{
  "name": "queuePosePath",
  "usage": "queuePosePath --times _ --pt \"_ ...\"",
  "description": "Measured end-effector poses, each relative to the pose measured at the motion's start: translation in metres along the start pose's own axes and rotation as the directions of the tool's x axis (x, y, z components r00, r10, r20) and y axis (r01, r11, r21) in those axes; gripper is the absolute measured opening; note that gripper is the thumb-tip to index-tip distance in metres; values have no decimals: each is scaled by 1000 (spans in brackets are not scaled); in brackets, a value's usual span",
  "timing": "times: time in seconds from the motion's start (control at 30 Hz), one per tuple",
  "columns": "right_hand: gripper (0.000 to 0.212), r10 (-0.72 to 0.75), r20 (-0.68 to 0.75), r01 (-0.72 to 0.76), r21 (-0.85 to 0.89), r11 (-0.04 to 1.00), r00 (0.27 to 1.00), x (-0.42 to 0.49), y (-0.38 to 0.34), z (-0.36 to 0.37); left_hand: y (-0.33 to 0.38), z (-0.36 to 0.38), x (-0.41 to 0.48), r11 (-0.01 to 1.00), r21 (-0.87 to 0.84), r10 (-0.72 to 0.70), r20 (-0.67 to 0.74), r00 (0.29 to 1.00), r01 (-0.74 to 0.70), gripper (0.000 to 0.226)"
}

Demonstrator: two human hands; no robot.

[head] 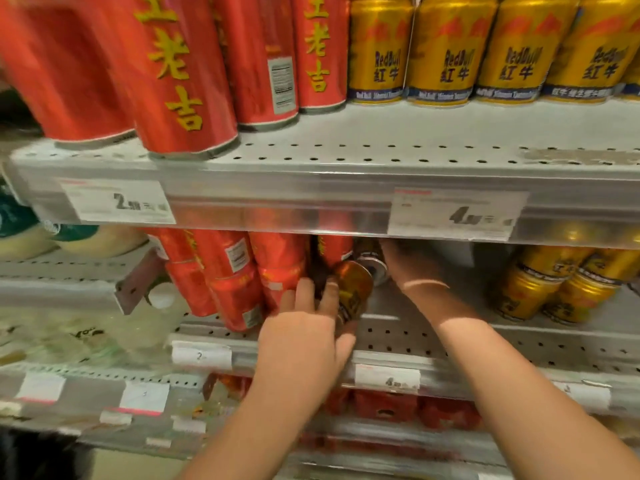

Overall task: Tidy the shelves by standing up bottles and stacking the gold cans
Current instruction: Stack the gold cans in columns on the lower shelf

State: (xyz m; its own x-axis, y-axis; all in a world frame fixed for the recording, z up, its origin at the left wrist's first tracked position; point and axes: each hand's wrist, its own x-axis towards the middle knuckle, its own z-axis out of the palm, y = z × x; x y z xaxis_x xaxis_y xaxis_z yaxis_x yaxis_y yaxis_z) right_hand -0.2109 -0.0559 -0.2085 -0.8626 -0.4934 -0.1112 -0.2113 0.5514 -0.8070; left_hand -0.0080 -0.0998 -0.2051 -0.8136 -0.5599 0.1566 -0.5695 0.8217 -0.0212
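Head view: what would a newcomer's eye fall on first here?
At the centre of the middle shelf, the left hand grips a tilted gold can, while the right hand reaches deeper under the upper shelf, fingers hidden. Above, tall red cans stand left of a gold can row.

A tilted can (353, 289) sits between tall cans (235, 271) left and stacked cans (554, 289) right

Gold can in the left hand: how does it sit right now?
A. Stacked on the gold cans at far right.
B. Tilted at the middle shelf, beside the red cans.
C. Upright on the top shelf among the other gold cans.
B: the left hand grips the gold can, which leans tilted over the middle shelf next to the red cans.
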Motion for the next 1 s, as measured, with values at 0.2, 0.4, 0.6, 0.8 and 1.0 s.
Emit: queuePosePath --times 0.2,0.4,0.6,0.8,1.0 --pt "67 132 25 -132 30 991 991 -7 -6 8 -13 1 -7 986 -92 140 -13 990 -141 70" --pt "58 149 46 -147 -51 988 988 -40 3 -21 -17 5 -2 975 -146 167 -27 986 -169 73" --pt "54 118 11 -118 -30 993 993 -53 14 -39 -9 8 6 976 -134 165 -68 984 -173 82" --pt "67 115 -84 -102 151 983 990 -58 35 -47 -2 10 12 940 -332 80 -23 997 -83 75" --pt "71 17 -57 -3 241 971 998 -67 58 -50 22 0 8 226 -954 -141 168 976 198 37"
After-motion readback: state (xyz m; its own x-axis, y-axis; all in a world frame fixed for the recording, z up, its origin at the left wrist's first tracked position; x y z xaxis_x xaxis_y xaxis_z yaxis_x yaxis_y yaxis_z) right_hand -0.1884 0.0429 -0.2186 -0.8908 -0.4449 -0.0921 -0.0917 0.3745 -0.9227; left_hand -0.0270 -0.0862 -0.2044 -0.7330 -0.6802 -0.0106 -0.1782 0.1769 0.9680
